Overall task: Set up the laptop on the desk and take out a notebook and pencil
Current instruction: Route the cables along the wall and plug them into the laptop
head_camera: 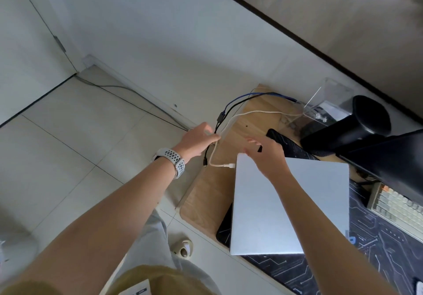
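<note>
Left hand (pixel 198 139), just left of frame centre, pinching the white cable (pixel 251 112) between thumb and fingers at the desk's (pixel 206 194) near-left edge; black cables (pixel 231 105) hanging right beside the same grip, though whether also held cannot be told. Watch (pixel 173 163) on that wrist. Right hand (pixel 266 155), at centre, fingers spread and empty, hovering over the far-left corner of the laptop (pixel 263 214); touching it or just above, hard to say.

Outward from there: white cable looping down from the pinch and ending in a plug (pixel 230 165) lying on bare wood just beside the laptop's left edge, not plugged in. Laptop closed, lid down, lying flat in the lower centre of the frame, partly on the dark mat (pixel 377 244), partly overhanging the wood. Keyboard (pixel 398 207) at right edge, under a black monitor (pixel 389 157). Clear box (pixel 329 102) toward upper right, cables running into that corner.

Progress, as a judgement: early. Laptop already placed on the desk, but unopened and apparently unpowered; step in hand looks like fetching the charger lead. Left to do: plugging in, lifting the lid, then notebook and pencil, neither seen anywhere in frame.
</note>
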{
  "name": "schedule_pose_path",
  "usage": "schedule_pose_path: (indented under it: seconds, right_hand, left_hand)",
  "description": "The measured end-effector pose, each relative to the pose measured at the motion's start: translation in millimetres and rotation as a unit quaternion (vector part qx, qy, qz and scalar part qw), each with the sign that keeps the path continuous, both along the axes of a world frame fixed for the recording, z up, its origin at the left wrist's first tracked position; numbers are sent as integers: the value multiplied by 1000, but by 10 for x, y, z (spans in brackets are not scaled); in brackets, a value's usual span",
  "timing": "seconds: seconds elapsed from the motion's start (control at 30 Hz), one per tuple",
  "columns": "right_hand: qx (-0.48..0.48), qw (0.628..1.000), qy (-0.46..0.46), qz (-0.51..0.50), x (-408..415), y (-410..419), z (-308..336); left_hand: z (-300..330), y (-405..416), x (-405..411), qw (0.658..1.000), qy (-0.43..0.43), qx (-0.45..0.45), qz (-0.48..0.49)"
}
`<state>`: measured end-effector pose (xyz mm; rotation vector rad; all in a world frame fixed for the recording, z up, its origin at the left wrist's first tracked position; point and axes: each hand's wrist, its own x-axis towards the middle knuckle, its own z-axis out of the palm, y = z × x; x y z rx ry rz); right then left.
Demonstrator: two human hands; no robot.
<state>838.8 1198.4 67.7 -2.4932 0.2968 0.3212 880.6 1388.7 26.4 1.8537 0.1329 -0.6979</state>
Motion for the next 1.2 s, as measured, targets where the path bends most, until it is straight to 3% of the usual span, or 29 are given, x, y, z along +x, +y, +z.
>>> schedule_pose_path:
  seconds: [0.17,0.5,0.73,0.8,0.9,1.1,1.2]
  right_hand:
    - [29,999,-40,9,218,-38,141]
    - [-107,992,14,73,1217,103,-245]
    - [-214,951,84,207,2111,482,-883]
    - [-248,929,97,257,2285,553,-1132]
    - [-314,865,153,359,2471,662,-1535]
    - [-317,775,277,471,2694,727,-2320]
    - [-356,705,318,524,2757,703,-2692]
  left_hand:
    - [-99,135,136,998,-2,31,63]
    - [-851,205,861,994,59,88,32]
    - [-1492,216,1365,987,131,89,-25]
    - [-1735,205,1434,982,155,96,-45]
    - [-2145,167,1417,976,191,91,-61]
    - [-2882,-55,1154,965,239,60,-92]
    - [-3206,-170,1028,960,261,40,-89]
